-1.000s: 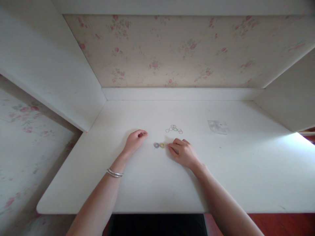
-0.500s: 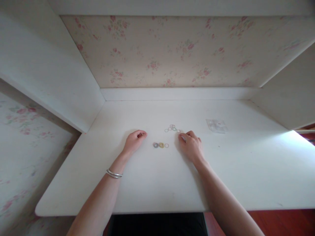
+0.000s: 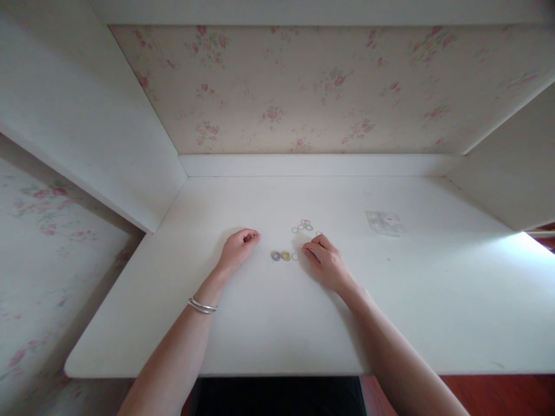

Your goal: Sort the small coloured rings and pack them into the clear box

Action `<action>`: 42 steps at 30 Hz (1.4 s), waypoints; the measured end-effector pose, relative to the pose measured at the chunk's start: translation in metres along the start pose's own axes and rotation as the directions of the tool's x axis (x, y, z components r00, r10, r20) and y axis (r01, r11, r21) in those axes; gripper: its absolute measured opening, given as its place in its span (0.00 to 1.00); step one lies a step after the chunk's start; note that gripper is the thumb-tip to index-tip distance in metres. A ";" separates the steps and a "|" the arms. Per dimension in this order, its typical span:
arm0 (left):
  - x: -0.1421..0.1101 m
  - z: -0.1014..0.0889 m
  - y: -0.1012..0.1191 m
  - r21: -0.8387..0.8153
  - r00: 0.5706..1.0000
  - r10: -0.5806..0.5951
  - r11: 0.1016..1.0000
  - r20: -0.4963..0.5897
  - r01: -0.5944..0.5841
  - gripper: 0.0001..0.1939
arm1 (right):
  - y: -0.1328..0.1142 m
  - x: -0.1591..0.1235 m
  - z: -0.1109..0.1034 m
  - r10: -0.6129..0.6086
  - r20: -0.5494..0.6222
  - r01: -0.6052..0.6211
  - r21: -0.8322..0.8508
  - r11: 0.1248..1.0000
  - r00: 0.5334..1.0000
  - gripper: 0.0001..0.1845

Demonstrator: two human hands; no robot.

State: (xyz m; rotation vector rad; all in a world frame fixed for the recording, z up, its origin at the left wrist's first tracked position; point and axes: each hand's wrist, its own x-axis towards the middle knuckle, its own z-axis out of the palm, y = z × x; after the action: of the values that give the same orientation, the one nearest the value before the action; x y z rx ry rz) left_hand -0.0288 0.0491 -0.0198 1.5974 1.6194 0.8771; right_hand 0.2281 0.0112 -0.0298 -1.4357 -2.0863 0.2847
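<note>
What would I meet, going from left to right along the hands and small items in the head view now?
Silver bangles, left hand, grey ring, yellow ring, thin ring, right hand, clear plastic packet.

Thick-looking grey ring (image 3: 278, 257) and yellow ring (image 3: 288, 257) lie flat, side by side; thin pale ring (image 3: 292, 257) flat just right of the yellow one. Farther back, thin loose rings (image 3: 303, 225) lie flat in a small cluster, some overlapping. Lone ring (image 3: 318, 232) right of that cluster, partly hidden.
</note>
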 end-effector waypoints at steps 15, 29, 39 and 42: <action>-0.001 0.000 0.000 0.024 1.000 0.015 1.000 0.004 -0.015 0.17 | -0.016 -0.003 -0.002 -0.045 0.201 0.043 0.016 0.999 0.979 0.15; -0.002 0.036 0.040 0.224 0.957 0.258 0.933 0.129 -0.282 0.12 | 0.025 0.008 -0.010 0.389 -0.150 -0.398 -0.034 0.917 0.909 0.16; 0.029 0.093 0.085 0.555 0.919 0.307 0.732 0.248 -0.395 0.13 | 0.021 0.008 -0.016 0.378 -0.026 -0.376 -0.181 0.909 0.925 0.14; 0.035 0.099 0.083 0.570 0.923 0.300 0.726 0.241 -0.384 0.13 | 0.021 0.008 -0.018 0.382 -0.022 -0.380 -0.185 0.907 0.924 0.14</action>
State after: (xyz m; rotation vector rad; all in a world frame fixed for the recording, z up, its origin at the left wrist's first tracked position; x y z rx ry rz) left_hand 0.0995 0.0854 -0.0029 2.4167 1.6250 0.4013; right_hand 0.2526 0.0245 -0.0223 -1.9621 -1.8679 0.2571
